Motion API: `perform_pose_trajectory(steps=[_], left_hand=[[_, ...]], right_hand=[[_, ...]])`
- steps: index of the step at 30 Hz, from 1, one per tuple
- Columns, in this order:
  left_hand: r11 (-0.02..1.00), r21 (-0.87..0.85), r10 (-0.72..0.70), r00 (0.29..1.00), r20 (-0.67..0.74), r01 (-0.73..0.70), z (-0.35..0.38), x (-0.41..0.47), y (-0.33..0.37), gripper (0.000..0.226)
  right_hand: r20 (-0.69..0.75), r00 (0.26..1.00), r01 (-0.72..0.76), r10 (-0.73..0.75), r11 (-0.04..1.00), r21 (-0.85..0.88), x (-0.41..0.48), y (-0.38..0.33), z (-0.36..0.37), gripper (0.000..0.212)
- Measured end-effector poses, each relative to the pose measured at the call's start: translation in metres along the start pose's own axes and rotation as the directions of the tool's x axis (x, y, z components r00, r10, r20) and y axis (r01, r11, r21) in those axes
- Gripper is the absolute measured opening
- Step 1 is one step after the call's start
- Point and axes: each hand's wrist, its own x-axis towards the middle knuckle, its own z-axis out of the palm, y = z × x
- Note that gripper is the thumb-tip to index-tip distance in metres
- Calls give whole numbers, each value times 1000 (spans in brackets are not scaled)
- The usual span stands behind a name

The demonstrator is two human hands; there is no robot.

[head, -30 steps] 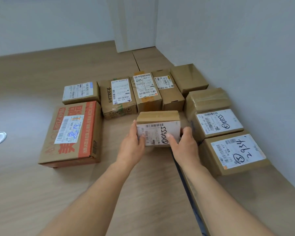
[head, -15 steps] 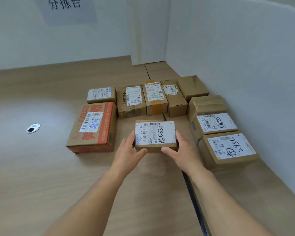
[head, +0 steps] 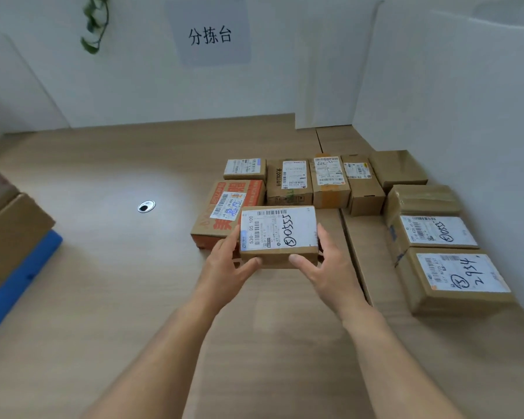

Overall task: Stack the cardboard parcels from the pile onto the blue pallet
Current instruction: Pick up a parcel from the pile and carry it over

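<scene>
Left hand (head: 224,264): is gripping the left end of the held parcel (head: 279,234), with the thumb pressing on its near side wall.
Right hand (head: 324,267): is clamping the right end of the same parcel, thumb on the near wall and fingers wrapping the far side.
Held parcel: is hanging between both hands above the wooden table (head: 103,297), white label facing up. It is well apart from the pallet.
Near right pile: a labelled parcel marked 2934 (head: 457,282) is lying by the wall, touching another labelled parcel (head: 433,231) behind it.
Blue pallet (head: 18,285): is showing at the left edge, with stacked brown boxes (head: 9,234) sitting on it.
Orange-printed box (head: 224,207): is lying flat just behind the held parcel, partly hidden by it.
Metal grommet (head: 146,206): is sitting in the table, left of the orange-printed box.
Back row (head: 330,179): five parcels are standing side by side, running toward the corner.
Wall sign (head: 210,34): is hanging on the far wall, with a leafy sprig (head: 96,22) dangling to its left.
</scene>
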Motion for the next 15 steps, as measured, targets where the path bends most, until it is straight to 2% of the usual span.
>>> perform_pose_trajectory(steps=[5, 10, 15], left_hand=[[999, -41, 14, 1000, -17, -15, -35, -16, -13, 70], [996, -63, 56, 995, -85, -61, -87, -43, -31, 59], [997, -42, 60, 988, -142, -67, -154, -80, -59, 54]], right_hand=[[-19, 997, 69, -70, 997, -41, -12, -31, 17, 83], [-46, 987, 149, -153, 985, -81, -35, -74, 50, 83], [-26, 977, 209, -210, 977, -46, -67, -124, 101, 80]])
